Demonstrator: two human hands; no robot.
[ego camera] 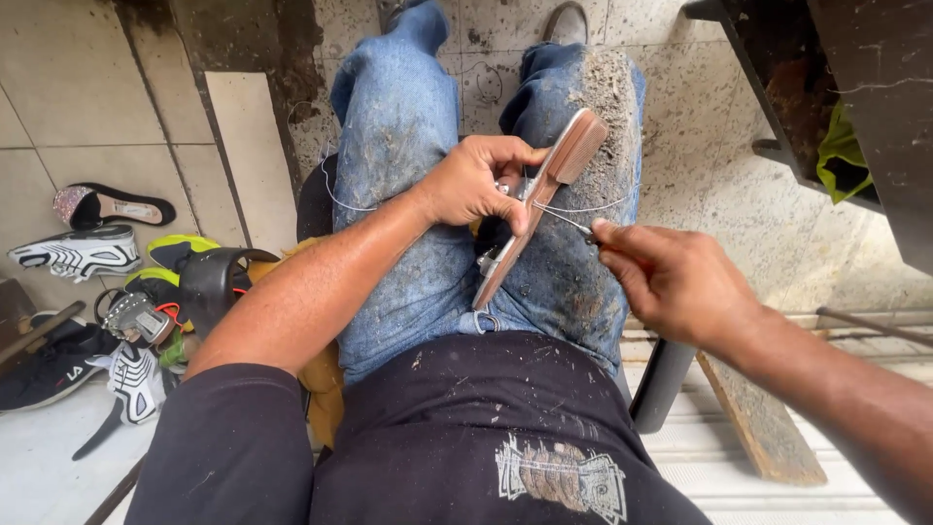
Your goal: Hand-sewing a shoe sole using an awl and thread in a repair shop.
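Note:
My left hand point(476, 182) grips a brown sandal point(544, 190) by its middle, sole side up, resting on my jeans-clad lap point(408, 146). The ribbed heel of the sandal points away from me. My right hand point(666, 277) pinches a thin metal needle or awl point(573, 223) beside the sandal's edge. Pale thread point(583, 209) runs from the sandal toward my right fingers and loops over my right knee.
Several shoes lie on the floor at left: a black flat sandal point(112, 206), a white and black sneaker point(83, 253), yellow-green football boots point(160, 282). A dark wooden bench edge point(797, 107) stands at upper right. A wooden plank point(758, 418) lies at lower right.

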